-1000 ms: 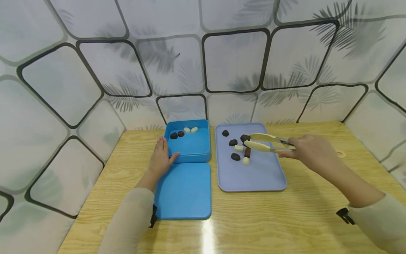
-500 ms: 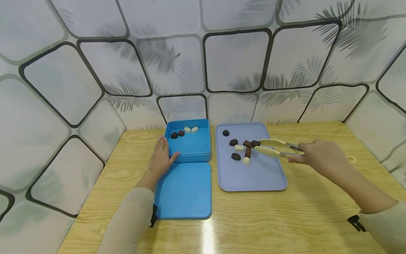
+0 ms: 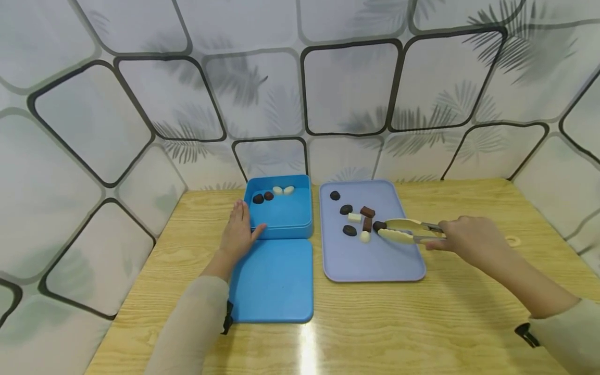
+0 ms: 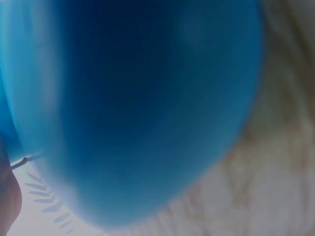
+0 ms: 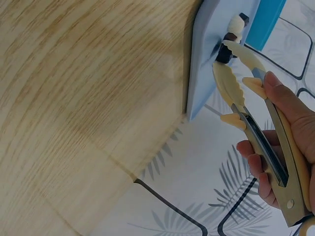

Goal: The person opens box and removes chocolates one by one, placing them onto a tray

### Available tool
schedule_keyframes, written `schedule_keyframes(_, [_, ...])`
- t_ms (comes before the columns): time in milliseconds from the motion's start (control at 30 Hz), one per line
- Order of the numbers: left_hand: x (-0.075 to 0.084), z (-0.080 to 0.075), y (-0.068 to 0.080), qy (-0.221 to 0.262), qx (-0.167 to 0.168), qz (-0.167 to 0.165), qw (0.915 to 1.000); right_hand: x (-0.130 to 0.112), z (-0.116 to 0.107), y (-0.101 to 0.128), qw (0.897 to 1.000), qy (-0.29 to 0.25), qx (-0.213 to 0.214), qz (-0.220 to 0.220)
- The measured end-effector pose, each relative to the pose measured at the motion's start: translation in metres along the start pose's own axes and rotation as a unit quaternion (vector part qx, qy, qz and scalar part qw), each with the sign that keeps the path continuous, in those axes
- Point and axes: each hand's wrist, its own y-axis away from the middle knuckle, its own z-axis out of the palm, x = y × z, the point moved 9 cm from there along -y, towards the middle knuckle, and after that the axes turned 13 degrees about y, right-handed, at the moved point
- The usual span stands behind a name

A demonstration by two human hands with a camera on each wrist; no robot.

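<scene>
Right hand (image 3: 461,235) grips tongs (image 3: 407,232), tips pinching a dark piece (image 3: 378,226) on the lilac tray (image 3: 375,260); left hand (image 3: 236,234) rests flat, fingers straight, against the blue box (image 3: 281,219). Risk: shallow tip hold; piece may slip and roll onto the counter (image 3: 422,312).

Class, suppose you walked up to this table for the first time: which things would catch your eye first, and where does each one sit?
First, the cream tongs held in the right hand, their tips around a dark piece on the lilac tray, among other dark, brown and white pieces. Next, the bright blue box to the tray's left, with four pieces at its far wall, the left hand resting against its side. Its flat blue lid lies just in front.
</scene>
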Motion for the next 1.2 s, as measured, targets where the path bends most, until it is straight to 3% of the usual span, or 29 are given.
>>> schedule_keyframes(400, [0.002, -0.002, 0.001, 0.005, 0.002, 0.002, 1.0, 0.0, 0.0, 0.0, 1.0, -0.009, 0.013, 0.006])
schedule_keyframes(633, [0.002, -0.001, 0.001, 0.007, 0.003, -0.001, 1.0, 0.004, 0.001, -0.002, 0.998, -0.054, 0.001, 0.027])
schedule_keyframes(867, [0.003, -0.002, 0.001, 0.008, 0.002, 0.0, 1.0, 0.005, -0.003, -0.001, 0.997, -0.064, 0.046, 0.017])
schedule_keyframes(1200, [0.007, -0.005, 0.001, 0.006, 0.017, 0.016, 0.9997, 0.007, -0.009, -0.004, 0.995, -0.07, 0.074, 0.022])
